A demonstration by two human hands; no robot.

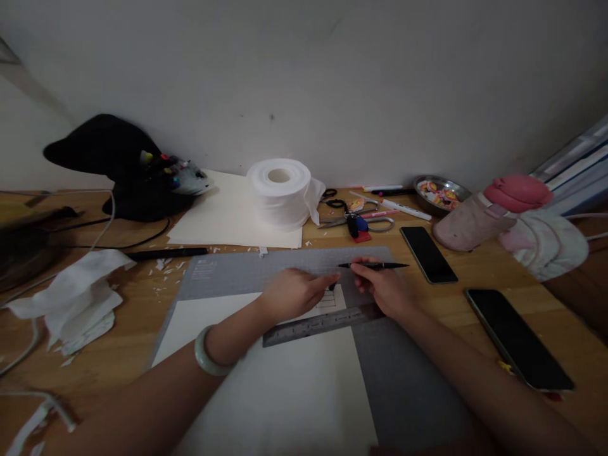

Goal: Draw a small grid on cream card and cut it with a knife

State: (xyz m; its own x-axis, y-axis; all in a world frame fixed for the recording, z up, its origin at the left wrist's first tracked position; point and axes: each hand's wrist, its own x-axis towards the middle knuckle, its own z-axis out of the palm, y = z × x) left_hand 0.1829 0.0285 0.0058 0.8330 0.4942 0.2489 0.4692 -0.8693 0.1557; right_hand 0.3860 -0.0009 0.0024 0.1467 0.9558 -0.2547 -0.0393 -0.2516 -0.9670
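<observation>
My right hand (380,288) is closed round a slim black pen (387,266), held nearly level above the cutting mat. My left hand (292,294) is above the white paper (289,380), its index finger reaching right and the other fingers curled. A small dark thing (332,287) shows just under that fingertip; I cannot tell whether it is held. Below it on the paper are drawn black lines (326,300) like a small grid. A metal ruler (308,326) lies across the sheet, its right end near my right hand. The grey cutting mat (394,380) is underneath.
A tissue roll (279,196) stands on paper sheets (213,218) at the back. Scissors (380,223), markers (406,209) and a metal bowl (434,206) lie right of it. Two phones (427,254) and a pink-lidded bottle (475,218) are at right. Crumpled tissue (80,297) lies left.
</observation>
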